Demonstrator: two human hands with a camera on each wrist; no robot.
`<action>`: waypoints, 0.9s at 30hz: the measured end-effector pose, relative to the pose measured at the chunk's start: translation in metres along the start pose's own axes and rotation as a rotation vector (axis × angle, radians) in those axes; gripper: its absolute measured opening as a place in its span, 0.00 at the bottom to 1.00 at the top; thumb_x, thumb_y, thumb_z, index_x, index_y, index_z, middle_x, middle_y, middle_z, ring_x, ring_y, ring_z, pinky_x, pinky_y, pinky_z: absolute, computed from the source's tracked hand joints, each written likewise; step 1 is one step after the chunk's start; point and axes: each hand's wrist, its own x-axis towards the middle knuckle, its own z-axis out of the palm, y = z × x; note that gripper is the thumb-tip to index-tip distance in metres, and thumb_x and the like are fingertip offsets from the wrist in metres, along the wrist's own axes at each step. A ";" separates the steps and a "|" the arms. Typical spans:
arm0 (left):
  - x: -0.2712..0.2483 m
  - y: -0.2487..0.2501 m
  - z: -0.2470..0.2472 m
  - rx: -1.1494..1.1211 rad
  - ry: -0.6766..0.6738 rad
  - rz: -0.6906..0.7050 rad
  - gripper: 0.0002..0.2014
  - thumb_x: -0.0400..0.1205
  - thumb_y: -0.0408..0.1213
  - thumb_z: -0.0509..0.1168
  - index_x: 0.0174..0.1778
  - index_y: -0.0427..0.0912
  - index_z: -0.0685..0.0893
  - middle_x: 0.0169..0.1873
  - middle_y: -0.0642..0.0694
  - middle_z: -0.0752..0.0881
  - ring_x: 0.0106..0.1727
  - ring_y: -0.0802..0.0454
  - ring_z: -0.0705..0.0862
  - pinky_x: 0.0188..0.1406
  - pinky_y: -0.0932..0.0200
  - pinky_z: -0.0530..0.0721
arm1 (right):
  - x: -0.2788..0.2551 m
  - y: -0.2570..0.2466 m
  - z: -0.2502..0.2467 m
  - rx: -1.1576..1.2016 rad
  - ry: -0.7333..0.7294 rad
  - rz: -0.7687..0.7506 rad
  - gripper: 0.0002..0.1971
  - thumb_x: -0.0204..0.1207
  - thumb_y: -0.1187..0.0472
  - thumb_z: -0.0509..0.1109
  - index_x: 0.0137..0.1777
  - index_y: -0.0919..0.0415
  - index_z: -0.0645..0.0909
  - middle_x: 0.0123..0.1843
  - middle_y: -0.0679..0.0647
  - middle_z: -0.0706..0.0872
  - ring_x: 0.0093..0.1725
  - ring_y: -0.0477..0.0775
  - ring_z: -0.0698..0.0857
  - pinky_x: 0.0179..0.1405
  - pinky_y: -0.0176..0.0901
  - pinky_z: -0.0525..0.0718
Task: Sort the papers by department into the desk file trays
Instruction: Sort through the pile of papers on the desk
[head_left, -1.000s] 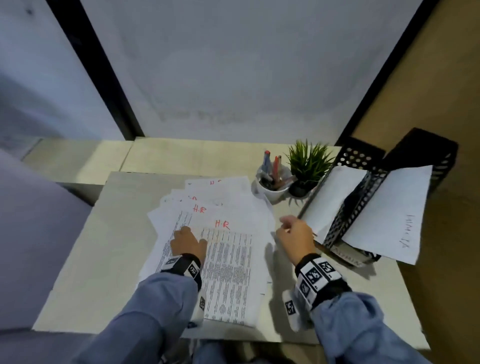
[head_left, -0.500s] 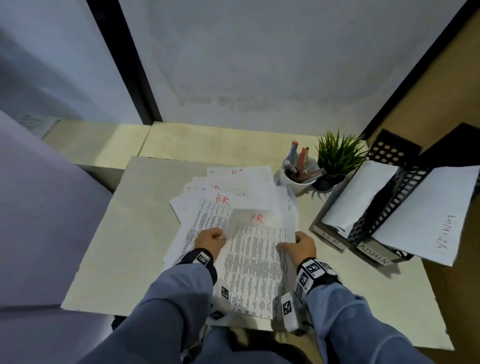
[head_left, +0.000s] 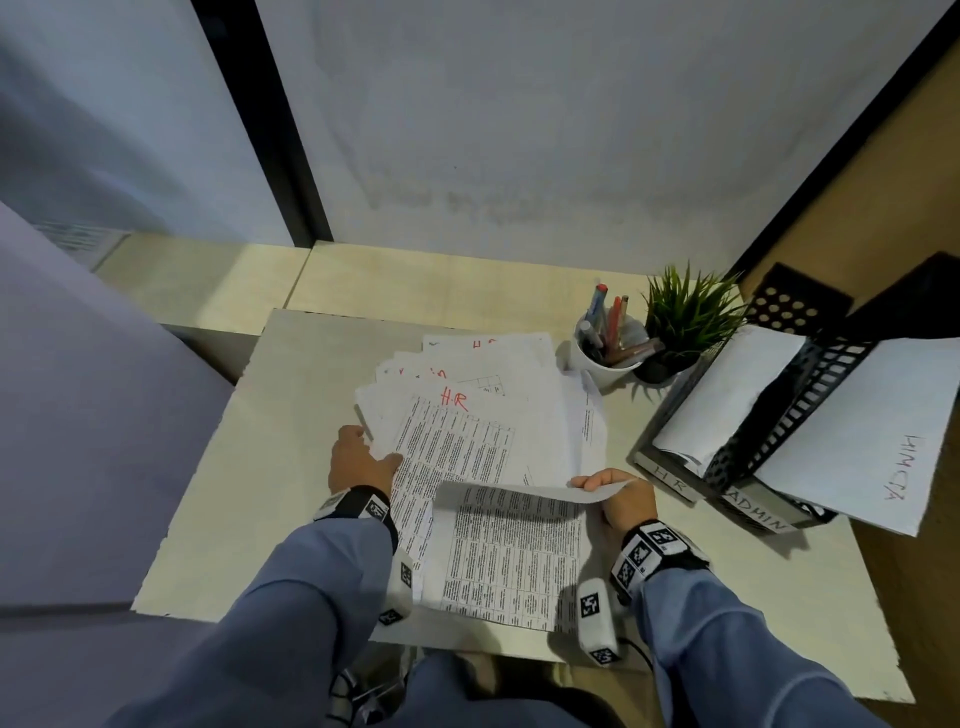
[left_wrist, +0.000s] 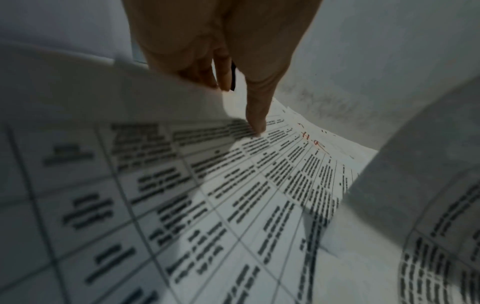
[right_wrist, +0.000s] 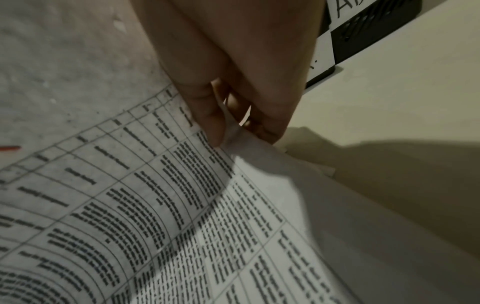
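Note:
A fanned pile of printed papers (head_left: 483, 410) lies mid-desk, several marked "HR" in red. My left hand (head_left: 371, 449) is at the pile's left edge; in the left wrist view my left hand (left_wrist: 239, 109) has its thumb (left_wrist: 255, 123) pressing on the top HR sheet (left_wrist: 285, 174) while the fingers go behind a raised sheet edge. My right hand (head_left: 605, 486) pinches the far right corner of one printed sheet (head_left: 511, 551), curled up toward me; the pinch (right_wrist: 233, 135) shows close up. Black mesh file trays (head_left: 779, 441) labelled HR (head_left: 670, 480) and ADMIN (head_left: 756, 514) stand at the right and hold white papers.
A white cup of pens (head_left: 605, 358) and a small green plant (head_left: 685, 322) stand behind the pile, next to the trays. The desk (head_left: 249, 493) has bare surface on the left. A grey wall lies behind and a wooden panel (head_left: 883, 171) at the right.
My right hand came from empty space to the top sheet, took its corner and pulled it back toward me. My left hand shifted from lying on the sheet to the pile's left edge.

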 end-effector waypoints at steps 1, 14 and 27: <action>0.001 0.000 0.000 -0.012 0.006 -0.006 0.28 0.72 0.33 0.74 0.66 0.39 0.71 0.64 0.36 0.81 0.60 0.37 0.82 0.58 0.47 0.79 | 0.003 0.001 -0.001 -0.005 0.002 0.003 0.22 0.66 0.88 0.52 0.21 0.67 0.77 0.20 0.53 0.86 0.28 0.54 0.86 0.27 0.31 0.86; -0.022 -0.005 0.002 -0.286 0.154 0.193 0.10 0.80 0.28 0.63 0.48 0.39 0.90 0.58 0.39 0.87 0.56 0.40 0.85 0.58 0.58 0.79 | 0.012 -0.002 0.001 -0.107 0.059 0.075 0.23 0.65 0.84 0.58 0.21 0.58 0.80 0.24 0.53 0.84 0.34 0.57 0.81 0.28 0.33 0.83; -0.038 0.012 0.027 -0.596 -0.419 -0.185 0.29 0.68 0.61 0.66 0.57 0.43 0.86 0.58 0.42 0.87 0.62 0.40 0.83 0.67 0.44 0.78 | 0.005 -0.017 0.007 0.158 -0.007 0.187 0.08 0.66 0.82 0.65 0.42 0.72 0.80 0.48 0.68 0.87 0.47 0.65 0.86 0.51 0.51 0.87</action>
